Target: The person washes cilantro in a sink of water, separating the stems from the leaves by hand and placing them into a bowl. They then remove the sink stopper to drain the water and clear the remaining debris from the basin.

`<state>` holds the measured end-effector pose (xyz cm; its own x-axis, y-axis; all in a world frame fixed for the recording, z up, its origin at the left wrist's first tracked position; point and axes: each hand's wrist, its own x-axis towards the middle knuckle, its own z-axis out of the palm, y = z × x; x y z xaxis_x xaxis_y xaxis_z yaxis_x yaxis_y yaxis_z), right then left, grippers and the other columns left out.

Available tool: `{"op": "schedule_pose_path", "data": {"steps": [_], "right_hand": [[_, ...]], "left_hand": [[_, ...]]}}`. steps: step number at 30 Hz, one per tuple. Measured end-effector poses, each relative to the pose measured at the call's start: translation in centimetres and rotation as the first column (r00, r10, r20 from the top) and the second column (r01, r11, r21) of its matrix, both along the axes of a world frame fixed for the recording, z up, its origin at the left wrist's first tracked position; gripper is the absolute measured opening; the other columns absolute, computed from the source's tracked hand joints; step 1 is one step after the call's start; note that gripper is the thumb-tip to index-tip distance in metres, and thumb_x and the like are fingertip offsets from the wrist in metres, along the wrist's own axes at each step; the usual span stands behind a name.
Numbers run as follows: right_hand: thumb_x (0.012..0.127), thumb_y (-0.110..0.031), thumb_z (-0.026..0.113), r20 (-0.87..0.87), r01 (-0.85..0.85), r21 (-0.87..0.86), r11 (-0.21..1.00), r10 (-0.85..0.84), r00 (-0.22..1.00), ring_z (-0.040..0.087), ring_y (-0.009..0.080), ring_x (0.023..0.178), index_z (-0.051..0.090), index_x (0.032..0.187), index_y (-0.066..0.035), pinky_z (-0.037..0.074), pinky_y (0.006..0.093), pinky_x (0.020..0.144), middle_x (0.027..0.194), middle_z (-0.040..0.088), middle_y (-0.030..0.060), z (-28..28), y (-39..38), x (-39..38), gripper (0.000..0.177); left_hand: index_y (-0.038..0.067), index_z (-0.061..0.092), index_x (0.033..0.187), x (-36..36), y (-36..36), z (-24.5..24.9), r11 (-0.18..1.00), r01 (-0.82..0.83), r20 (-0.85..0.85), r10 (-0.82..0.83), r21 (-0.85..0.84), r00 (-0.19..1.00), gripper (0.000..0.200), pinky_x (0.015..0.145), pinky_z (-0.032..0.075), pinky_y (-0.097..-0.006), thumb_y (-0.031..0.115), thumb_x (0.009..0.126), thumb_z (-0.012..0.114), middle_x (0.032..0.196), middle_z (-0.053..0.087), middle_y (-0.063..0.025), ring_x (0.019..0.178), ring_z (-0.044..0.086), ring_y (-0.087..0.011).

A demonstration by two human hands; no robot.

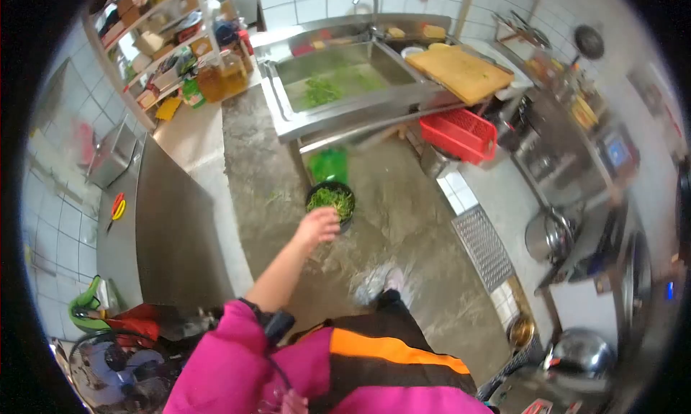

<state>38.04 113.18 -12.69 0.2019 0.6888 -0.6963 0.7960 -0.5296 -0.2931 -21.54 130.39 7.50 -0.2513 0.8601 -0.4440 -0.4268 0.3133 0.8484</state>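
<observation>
Your left hand [319, 225] out in front at the near rim of the bowl [332, 198] on the floor, sink [345, 75] behind the bowl, cutting board [461, 72] on the sink's right end, crate [458, 133] below the board, counter [173, 227] on your left, shelf rack [155, 39] behind it, floor grate [484, 245] to your right.

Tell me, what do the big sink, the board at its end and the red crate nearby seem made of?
The sink looks like stainless steel: grey, brushed, with bright reflections. The board looks like wood, pale tan and matt, though plastic is possible. The red crate looks like moulded plastic: even colour, perforated walls.
</observation>
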Motion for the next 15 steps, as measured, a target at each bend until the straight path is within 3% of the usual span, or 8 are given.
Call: {"op": "schedule_pose_path", "data": {"steps": [5,8,10,11,12,13,14,15], "right_hand": [[0.073,-0.024,0.052,0.051,-0.302,-0.082,0.950,0.306,0.951,0.052,0.0229,0.088,0.051,0.101,-0.002,0.040,0.0315,0.079,0.097,0.054,0.0139,1.1,23.2,4.8,0.036],[0.074,-0.023,0.050,0.065,-0.630,0.061,0.775,0.626,0.777,0.052,0.0224,0.089,0.050,0.104,-0.002,0.039,0.0317,0.079,0.100,0.054,0.0136,4.4,44.0,2.3,0.037],[0.077,-0.020,0.045,0.139,-0.753,0.249,0.609,0.747,0.650,0.049,0.0206,0.092,0.051,0.102,-0.001,0.038,0.0317,0.081,0.104,0.051,0.0135,10.2,58.0,-6.6,0.032],[0.079,-0.017,0.043,-0.121,-0.564,0.575,0.592,0.744,0.657,0.051,0.0212,0.093,0.054,0.097,-0.002,0.038,0.0311,0.082,0.098,0.056,0.0107,12.4,63.9,-11.3,0.026],[0.078,-0.016,0.049,-0.135,-0.489,0.590,0.642,0.676,0.724,0.051,0.0220,0.095,0.052,0.099,0.000,0.037,0.0295,0.083,0.101,0.054,0.0121,18.7,66.6,-19.3,0.026],[0.077,-0.017,0.052,-0.173,-0.516,0.678,0.523,0.797,0.579,0.050,0.0226,0.095,0.050,0.103,-0.001,0.037,0.0279,0.083,0.102,0.053,0.0135,24.1,68.6,-26.2,0.031],[0.077,-0.017,0.052,-0.173,-0.509,0.640,0.575,0.754,0.634,0.049,0.0231,0.097,0.050,0.103,-0.001,0.037,0.0288,0.083,0.104,0.052,0.0149,26.9,70.8,-31.9,0.031],[0.076,-0.017,0.053,-0.057,-0.546,0.766,0.341,0.881,0.470,0.048,0.0227,0.097,0.050,0.102,-0.001,0.036,0.0290,0.083,0.104,0.052,0.0152,30.3,71.2,-37.4,0.031]], "left_hand": [[0.009,0.042,0.110,-8.5,10.5,6.2,0.943,-0.297,-0.168,0.321,0.151,0.932,0.032,0.065,0.046,-0.0262,0.019,0.080,0.048,0.097,0.053,-0.0033,0.083,0.052,-0.0130],[0.011,0.040,0.115,-12.7,14.7,9.3,0.953,-0.280,-0.216,0.300,0.118,0.929,0.036,0.068,0.044,-0.0254,0.021,0.081,0.046,0.104,0.051,-0.0034,0.087,0.050,-0.0111],[0.010,0.038,0.118,-15.1,17.6,9.9,0.971,-0.229,-0.322,0.241,0.076,0.915,0.040,0.074,0.040,-0.0262,0.023,0.081,0.047,0.110,0.048,-0.0054,0.094,0.047,-0.0135],[0.010,0.037,0.118,-16.3,19.1,9.8,0.980,-0.192,-0.386,0.198,0.053,0.901,0.043,0.078,0.039,-0.0278,0.023,0.079,0.048,0.112,0.046,-0.0073,0.098,0.046,-0.0167],[0.010,0.037,0.118,-17.3,20.8,9.5,0.978,-0.204,-0.384,0.207,0.049,0.900,0.043,0.078,0.039,-0.0278,0.023,0.079,0.048,0.112,0.046,-0.0073,0.098,0.046,-0.0167],[0.010,0.036,0.119,-18.3,22.7,9.0,0.993,-0.117,-0.553,0.095,-0.003,0.828,0.043,0.077,0.039,-0.0268,0.023,0.080,0.048,0.111,0.047,-0.0061,0.096,0.046,-0.0157],[0.011,0.036,0.119,-19.4,24.9,8.6,0.997,-0.037,-0.697,-0.022,-0.070,0.717,0.043,0.075,0.039,-0.0258,0.023,0.080,0.048,0.109,0.048,-0.0049,0.095,0.047,-0.0147],[0.009,0.034,0.120,-19.7,27.2,8.0,0.999,0.006,-0.708,-0.041,-0.052,0.705,0.046,0.080,0.038,-0.0285,0.023,0.079,0.049,0.111,0.047,-0.0081,0.098,0.046,-0.0184]]}}
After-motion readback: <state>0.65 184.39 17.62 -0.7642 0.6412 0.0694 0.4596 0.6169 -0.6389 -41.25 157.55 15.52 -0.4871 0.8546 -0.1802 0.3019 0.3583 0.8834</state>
